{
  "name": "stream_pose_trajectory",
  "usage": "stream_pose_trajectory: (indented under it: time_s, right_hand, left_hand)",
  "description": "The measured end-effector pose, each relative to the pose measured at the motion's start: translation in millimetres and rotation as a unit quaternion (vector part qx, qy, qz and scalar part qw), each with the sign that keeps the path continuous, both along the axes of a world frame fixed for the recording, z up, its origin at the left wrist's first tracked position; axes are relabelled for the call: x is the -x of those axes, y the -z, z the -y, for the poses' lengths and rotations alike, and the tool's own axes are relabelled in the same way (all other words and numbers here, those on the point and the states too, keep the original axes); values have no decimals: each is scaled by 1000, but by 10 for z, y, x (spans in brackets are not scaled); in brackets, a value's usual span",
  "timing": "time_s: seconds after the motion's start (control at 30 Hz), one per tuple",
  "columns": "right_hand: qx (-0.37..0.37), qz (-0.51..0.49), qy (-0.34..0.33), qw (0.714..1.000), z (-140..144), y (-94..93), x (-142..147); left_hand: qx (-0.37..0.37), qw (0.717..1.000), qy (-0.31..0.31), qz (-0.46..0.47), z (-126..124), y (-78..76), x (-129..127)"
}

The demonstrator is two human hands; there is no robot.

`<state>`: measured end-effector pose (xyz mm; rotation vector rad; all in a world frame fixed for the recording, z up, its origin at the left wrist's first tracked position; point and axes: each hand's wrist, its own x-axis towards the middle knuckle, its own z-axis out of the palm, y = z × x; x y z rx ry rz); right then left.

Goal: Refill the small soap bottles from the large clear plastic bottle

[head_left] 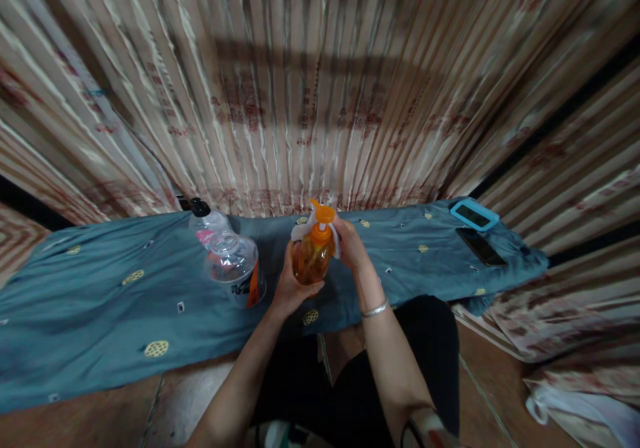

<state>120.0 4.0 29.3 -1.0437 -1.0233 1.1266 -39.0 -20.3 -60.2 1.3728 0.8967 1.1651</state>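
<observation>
Where the scene begins at the left, a teal cloth with yellow pineapple prints [100, 315] covers the desk, and striped curtains [300, 101] hang along its far side. Left of the middle, near the far edge, is a clear bottle with a black cap [213, 223]. Just nearer, partly overlapping it in view, stands a clear plastic container [243, 281] with black and orange print.

To the right of these comes the left grip [294, 291], closed around the lower body of an amber pump bottle [311, 261]; the thumb crosses its near side, below the orange pump head [324, 215]. The bottle sits between the two hands, its top leaning slightly right; whether its base touches the desk I cannot tell.

The right grip [351, 243] is at the bottle's right, beside the neck and pump head, its fingers curled in on a white cloth [303, 226] that shows on both sides of the neck. The fingertips are hidden behind the pump. A silver bracelet [375, 309] circles the right wrist.

Well apart at the right, a blue-framed device [474, 213] lies near the far edge, and a dark phone [481, 246] lies just nearer.
</observation>
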Motion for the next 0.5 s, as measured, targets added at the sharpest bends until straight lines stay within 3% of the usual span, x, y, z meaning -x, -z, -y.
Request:
stream_pose_trajectory:
  time_s: [0.13,0.3,0.5]
  right_hand:
    - [-36,-13,78,996,266,161,28]
    - [-42,-17,112,993,322,394,72]
    - [1,2,132,991,366,894,144]
  left_hand:
    - [-19,998,-61,-20,65,58,119]
    - [-22,998,-41,-34,195,41,147]
    - [-47,996,-44,-57,257,49,-20]
